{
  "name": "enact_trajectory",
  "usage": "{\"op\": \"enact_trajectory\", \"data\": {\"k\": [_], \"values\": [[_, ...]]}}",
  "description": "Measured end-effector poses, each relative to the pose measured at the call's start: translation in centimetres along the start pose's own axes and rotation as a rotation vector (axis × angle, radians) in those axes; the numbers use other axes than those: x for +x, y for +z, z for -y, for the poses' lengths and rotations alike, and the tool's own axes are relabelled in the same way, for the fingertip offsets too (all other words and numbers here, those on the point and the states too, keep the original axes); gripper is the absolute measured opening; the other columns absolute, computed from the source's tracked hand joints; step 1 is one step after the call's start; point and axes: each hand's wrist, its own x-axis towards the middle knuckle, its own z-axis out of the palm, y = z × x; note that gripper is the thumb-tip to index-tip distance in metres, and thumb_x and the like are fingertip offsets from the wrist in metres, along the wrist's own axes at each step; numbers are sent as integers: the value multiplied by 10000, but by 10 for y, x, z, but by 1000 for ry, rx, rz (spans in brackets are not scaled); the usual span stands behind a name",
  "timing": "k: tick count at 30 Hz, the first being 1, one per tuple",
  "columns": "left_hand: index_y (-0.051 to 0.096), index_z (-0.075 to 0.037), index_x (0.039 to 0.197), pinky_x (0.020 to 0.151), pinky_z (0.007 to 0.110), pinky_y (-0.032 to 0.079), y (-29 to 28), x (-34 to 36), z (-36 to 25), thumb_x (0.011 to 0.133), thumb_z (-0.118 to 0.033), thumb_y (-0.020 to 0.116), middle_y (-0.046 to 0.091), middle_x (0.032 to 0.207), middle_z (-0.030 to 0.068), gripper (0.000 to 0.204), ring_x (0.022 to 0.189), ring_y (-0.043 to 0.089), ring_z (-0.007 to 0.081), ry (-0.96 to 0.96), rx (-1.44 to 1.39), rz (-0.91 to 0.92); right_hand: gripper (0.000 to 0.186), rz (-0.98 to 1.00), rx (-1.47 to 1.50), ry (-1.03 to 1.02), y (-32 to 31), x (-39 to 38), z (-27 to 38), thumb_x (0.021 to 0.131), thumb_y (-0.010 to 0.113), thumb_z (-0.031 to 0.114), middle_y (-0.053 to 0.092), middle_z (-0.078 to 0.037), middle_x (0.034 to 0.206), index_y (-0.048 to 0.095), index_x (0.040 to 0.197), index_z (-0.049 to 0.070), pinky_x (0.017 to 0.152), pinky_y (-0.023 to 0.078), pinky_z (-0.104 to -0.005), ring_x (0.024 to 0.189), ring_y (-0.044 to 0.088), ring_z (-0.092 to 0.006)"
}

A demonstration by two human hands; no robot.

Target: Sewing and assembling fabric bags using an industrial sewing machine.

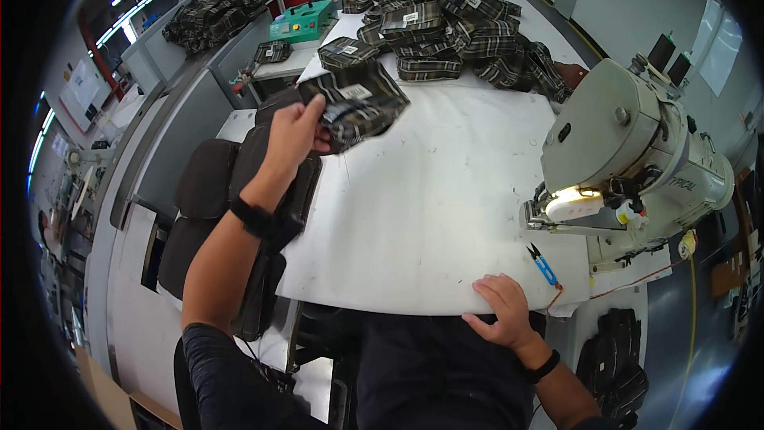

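My left hand pinches a dark plaid fabric pouch by its near left corner, thumb on top, and holds it above the far left part of the white table. A pale label shows on the pouch, and its edges are a little blurred. My right hand rests on the table's near edge with its fingers apart and nothing in it. Just beyond that hand lie blue thread snips, blades pointing away. A heap of similar plaid pouches is piled at the table's far end.
An industrial sewing machine stands on the right, its lamp lit. Dark padded pieces are stacked along the table's left side. A green control box sits at the far left. More dark pieces hang low on the right. Other people work far off.
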Motion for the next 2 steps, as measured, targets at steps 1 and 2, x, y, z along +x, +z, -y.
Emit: {"op": "enact_trajectory", "data": {"k": [1,2], "values": [[647,-34,881,569,312,623,-3,35,4,1040,-419,723,679,782,61,423,669,703,157,44,-26,-56,787,16,12,0,3,0,-1,812,907,379,625,-170,1437,605,1453,37,1141,476,-504,1312,614,-351],[645,-36,876,581,324,633,-4,73,9,1036,-420,727,678,787,57,424,674,707,163,92,-58,-107,784,29,16,2,5,1,-3,812,905,385,619,-166,1453,607,1455,50,1149,472,-506,1318,613,-342]]}}
